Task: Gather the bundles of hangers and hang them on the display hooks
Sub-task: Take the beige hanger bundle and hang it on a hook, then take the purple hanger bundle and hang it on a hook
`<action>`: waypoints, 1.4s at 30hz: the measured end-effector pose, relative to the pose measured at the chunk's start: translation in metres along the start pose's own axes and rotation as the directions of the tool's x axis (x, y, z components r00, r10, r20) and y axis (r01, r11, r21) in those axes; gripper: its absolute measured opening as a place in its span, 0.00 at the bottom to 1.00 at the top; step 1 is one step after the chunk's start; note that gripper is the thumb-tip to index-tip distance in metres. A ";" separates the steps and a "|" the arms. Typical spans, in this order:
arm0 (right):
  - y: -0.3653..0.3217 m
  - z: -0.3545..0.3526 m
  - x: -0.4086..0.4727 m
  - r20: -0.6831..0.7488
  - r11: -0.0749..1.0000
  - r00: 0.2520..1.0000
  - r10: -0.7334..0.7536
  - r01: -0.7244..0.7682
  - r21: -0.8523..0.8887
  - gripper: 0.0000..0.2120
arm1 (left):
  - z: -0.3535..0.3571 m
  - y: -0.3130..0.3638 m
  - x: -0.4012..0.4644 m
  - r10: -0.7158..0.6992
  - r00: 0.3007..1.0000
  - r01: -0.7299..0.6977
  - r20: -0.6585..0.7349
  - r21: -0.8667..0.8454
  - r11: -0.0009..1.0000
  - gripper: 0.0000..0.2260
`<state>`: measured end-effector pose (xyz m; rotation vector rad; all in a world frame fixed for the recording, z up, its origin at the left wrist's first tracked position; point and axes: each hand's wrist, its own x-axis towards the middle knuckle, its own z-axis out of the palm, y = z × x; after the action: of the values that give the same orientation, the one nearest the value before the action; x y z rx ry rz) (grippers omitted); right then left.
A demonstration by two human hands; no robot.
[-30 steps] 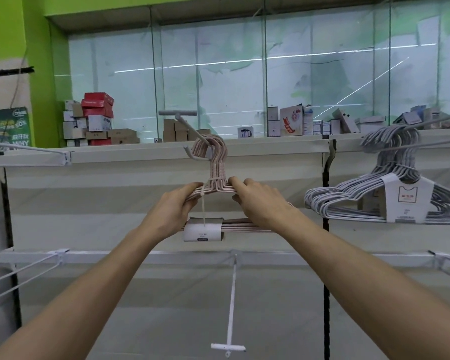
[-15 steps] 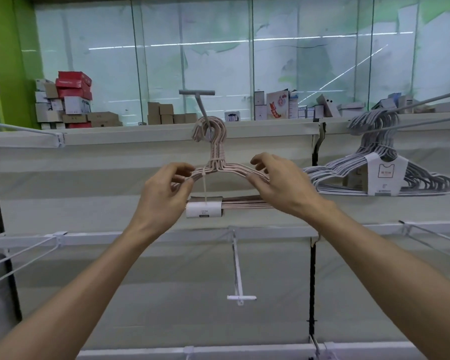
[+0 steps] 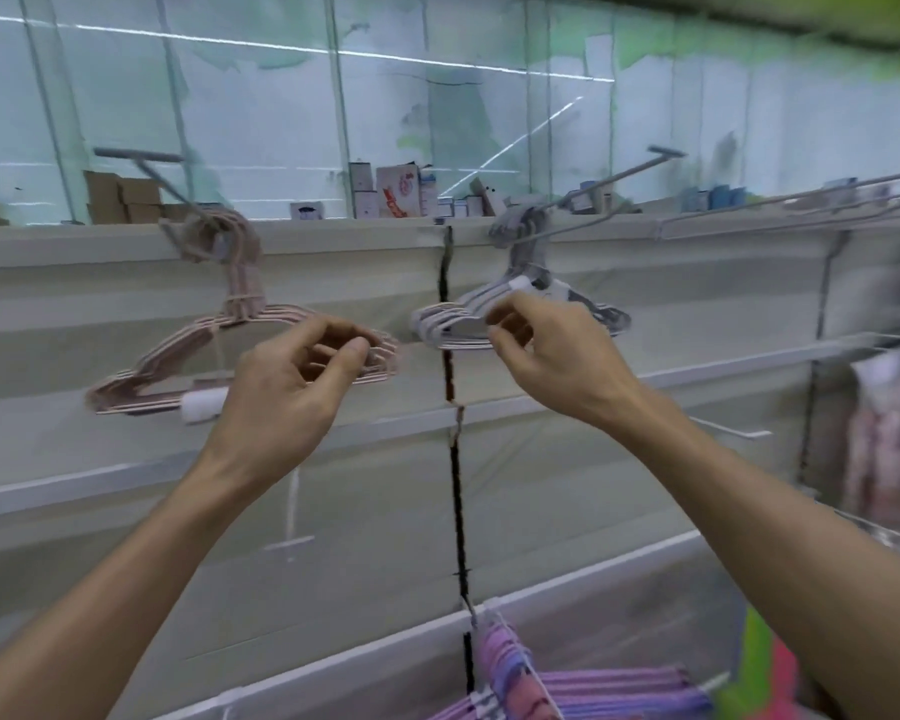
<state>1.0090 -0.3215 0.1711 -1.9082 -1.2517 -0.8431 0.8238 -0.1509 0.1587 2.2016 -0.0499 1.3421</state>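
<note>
Head view, pink hanger bundle [image 3: 178, 366] hung level, hooks up, both hands' fingers [image 3: 357, 350] loosely curled, empty

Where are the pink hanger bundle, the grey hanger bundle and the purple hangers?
pink hanger bundle [image 3: 146, 366], head view, left shoulder.
grey hanger bundle [image 3: 445, 319], head view, left shoulder.
purple hangers [image 3: 619, 691], head view, stacked bars.

Both hands have let go of the pink hanger bundle [image 3: 188, 371]; view swung right.
</note>
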 end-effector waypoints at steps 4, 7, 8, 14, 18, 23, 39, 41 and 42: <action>0.041 -0.057 -0.030 -0.047 0.994 0.996 0.076 -0.079 -0.075 0.09 | 0.058 0.033 0.008 0.048 0.996 -0.043 0.073 -0.068 0.997 0.03; 0.083 -0.106 -0.055 -0.082 0.976 0.984 0.156 -0.167 -0.142 0.08 | 0.111 0.064 0.011 0.101 0.986 -0.085 0.136 -0.118 0.989 0.03; 0.098 -0.123 -0.064 -0.094 0.970 0.981 0.172 -0.186 -0.159 0.08 | 0.130 0.074 0.011 0.116 0.981 -0.096 0.156 -0.129 0.987 0.02; 0.187 -0.234 -0.121 -0.157 0.922 0.948 0.278 -0.309 -0.235 0.09 | 0.252 0.146 0.007 0.196 0.947 -0.138 0.256 -0.226 0.964 0.05; 0.242 -0.305 -0.165 -0.179 0.885 0.929 0.324 -0.365 -0.290 0.10 | 0.335 0.196 0.000 0.235 0.928 -0.140 0.290 -0.314 0.939 0.05; 0.303 -0.389 -0.225 -0.198 0.818 0.903 0.382 -0.430 -0.383 0.09 | 0.436 0.252 -0.011 0.284 0.892 -0.120 0.352 -0.421 0.899 0.05; 0.475 -0.525 -0.407 -0.393 0.295 0.538 0.746 -0.795 -0.529 0.09 | 0.719 0.345 -0.051 0.450 0.678 0.013 0.581 -0.621 0.784 0.05; 0.501 -0.529 -0.426 -0.409 0.217 0.481 0.776 -0.812 -0.542 0.09 | 0.756 0.351 -0.056 0.457 0.652 0.051 0.605 -0.637 0.769 0.05; 0.514 -0.530 -0.434 -0.419 0.180 0.452 0.787 -0.819 -0.546 0.10 | 0.775 0.354 -0.058 0.459 0.639 0.077 0.617 -0.645 0.760 0.04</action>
<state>1.2735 -1.1193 0.0078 -2.6599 0.4017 -0.7422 1.3133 -0.8316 -0.0025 1.9980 -0.9582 0.2774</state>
